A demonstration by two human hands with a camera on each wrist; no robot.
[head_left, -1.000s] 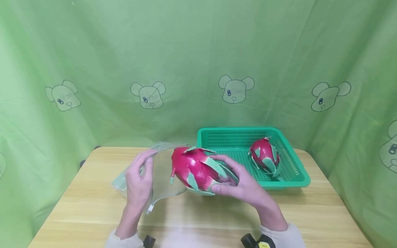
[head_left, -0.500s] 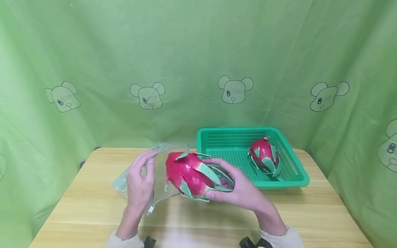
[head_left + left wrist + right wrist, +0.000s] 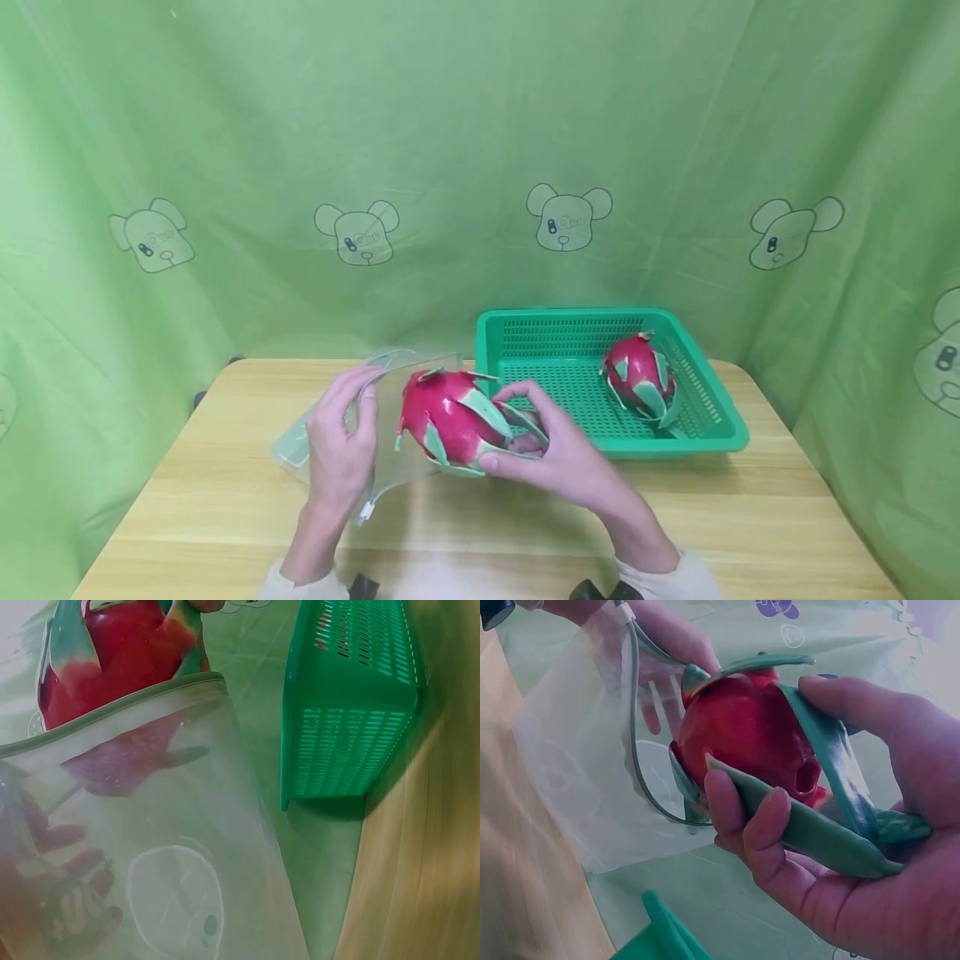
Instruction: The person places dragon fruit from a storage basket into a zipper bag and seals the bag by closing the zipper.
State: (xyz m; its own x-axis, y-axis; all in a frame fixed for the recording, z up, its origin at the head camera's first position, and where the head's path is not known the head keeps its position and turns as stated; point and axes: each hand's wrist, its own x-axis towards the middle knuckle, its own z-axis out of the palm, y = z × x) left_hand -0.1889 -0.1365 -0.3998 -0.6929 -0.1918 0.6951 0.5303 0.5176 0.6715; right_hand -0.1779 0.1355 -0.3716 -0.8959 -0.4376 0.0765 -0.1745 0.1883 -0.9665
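Note:
My right hand (image 3: 566, 458) holds a red dragon fruit (image 3: 450, 417) by its leafy end, fingers and thumb curled round the green leaves. The fruit lies on its side above the table, its other end just inside the mouth of a clear slider zip bag (image 3: 397, 458). Through the bag wall (image 3: 172, 877) that end of the dragon fruit (image 3: 127, 645) shows in the left wrist view. With thumb and fingers bent at the mouth, my left hand (image 3: 341, 454) holds the bag spread. In the right wrist view, left fingers show through the plastic behind the dragon fruit (image 3: 735, 720).
A green perforated basket (image 3: 495, 321) stands at the back right, with a second dragon fruit (image 3: 639, 371) in its right side. The wooden table (image 3: 480, 542) lies beneath the hands. Green curtains (image 3: 450, 125) with bear heads hang behind and at both sides.
My right hand has brought the dragon fruit left, from the bag's opening to just inside it, tilting it slightly. My left hand and the bag have barely moved.

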